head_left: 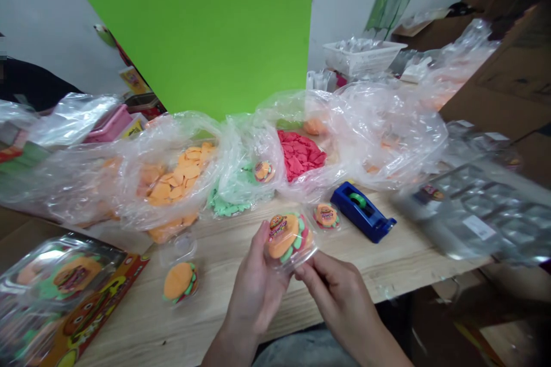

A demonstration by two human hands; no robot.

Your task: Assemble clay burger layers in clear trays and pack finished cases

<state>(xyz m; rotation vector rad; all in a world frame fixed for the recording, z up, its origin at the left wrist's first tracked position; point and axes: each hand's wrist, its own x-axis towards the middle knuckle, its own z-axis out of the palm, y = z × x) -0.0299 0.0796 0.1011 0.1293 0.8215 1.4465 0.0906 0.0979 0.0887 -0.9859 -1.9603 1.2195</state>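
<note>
A clear plastic case with a toy burger inside is held up in front of me, tilted, a printed sticker on its top. My left hand grips it from the left, thumb along its side. At its lower right corner, the fingers of my right hand pinch the edge. Behind it on the table lies another cased burger with a sticker, beside a blue tape dispenser with green tape. To the left sits a cased burger without a visible sticker, near an empty clear lid.
Open plastic bags hold orange pieces, green pieces and red pieces. A display box with packed burgers stands at left. Clear trays lie at right; a white basket stands behind.
</note>
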